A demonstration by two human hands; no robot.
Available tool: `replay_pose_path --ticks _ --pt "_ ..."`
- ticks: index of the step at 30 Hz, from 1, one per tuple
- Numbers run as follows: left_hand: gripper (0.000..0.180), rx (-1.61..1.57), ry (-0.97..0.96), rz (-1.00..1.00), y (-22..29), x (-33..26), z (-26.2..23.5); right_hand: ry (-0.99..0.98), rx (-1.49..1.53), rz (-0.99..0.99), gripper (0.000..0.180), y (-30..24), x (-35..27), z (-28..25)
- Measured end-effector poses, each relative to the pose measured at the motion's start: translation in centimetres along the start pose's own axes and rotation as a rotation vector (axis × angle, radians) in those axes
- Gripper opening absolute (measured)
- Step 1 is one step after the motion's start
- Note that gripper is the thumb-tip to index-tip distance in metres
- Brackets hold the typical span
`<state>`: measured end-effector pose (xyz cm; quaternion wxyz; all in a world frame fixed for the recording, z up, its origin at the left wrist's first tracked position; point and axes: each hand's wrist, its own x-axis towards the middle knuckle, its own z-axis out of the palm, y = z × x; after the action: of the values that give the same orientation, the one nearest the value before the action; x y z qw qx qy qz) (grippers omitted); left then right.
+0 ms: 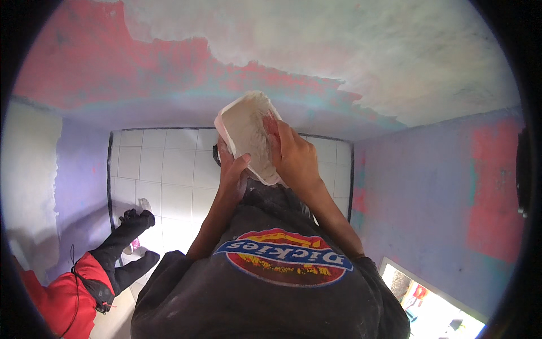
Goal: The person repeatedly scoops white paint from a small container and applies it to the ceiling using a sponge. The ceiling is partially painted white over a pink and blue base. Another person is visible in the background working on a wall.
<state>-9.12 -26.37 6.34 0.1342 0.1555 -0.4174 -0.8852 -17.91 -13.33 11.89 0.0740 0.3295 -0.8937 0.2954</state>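
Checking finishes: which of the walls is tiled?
The middle wall behind the white plaster-smeared plastic tray, covered in white square tiles; the right wall and left wall are painted purple.

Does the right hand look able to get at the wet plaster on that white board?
Probably yes: the right hand already lies on the plaster-covered white board, which the left hand grips from below, and nothing sits between them.
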Motion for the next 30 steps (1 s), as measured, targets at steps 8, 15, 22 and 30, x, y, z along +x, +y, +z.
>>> replay_pose_path --ticks 8,15,22,30 --pt "0.105 -0.104 -0.019 -0.1 -2.0 0.1 -1.8 -0.066 0.25 0.1 0.032 1.3 -0.9 -0.4" --pt "0.1 -0.085 -0.074 -0.097 0.0 -0.3 -1.1 -0.107 0.07 -0.141 0.031 0.0 -0.1 -1.6" --pt "0.097 -0.106 -0.078 -0.19 -0.7 0.2 -1.9 -0.246 0.073 -0.048 0.031 0.7 0.1 -1.7" --pt "0.097 -0.112 -0.09 -0.144 -1.6 0.3 -2.0 -0.215 -0.074 -0.081 0.036 1.8 0.1 -0.9"
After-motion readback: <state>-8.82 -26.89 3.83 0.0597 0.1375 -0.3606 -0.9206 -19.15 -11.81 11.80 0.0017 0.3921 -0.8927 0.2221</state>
